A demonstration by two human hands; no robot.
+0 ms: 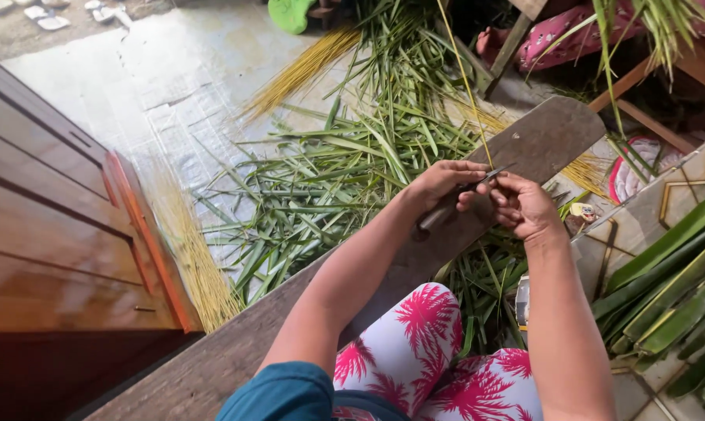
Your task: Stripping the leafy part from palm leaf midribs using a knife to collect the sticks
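Note:
My left hand is closed around the wooden handle of a small knife, its blade pointing right toward my other hand. My right hand pinches a thin yellow leaf midrib that runs up and away toward the top of the view. The blade meets the midrib between the two hands. Both hands hover over a long wooden plank that slants across my lap. My knees in white and pink palm-print fabric show below.
A heap of stripped green leaf strips covers the floor ahead. Bundles of yellow midribs lie beyond it and at the left by a wooden cabinet. Broad green leaves lie at the right. Wooden stool legs stand behind.

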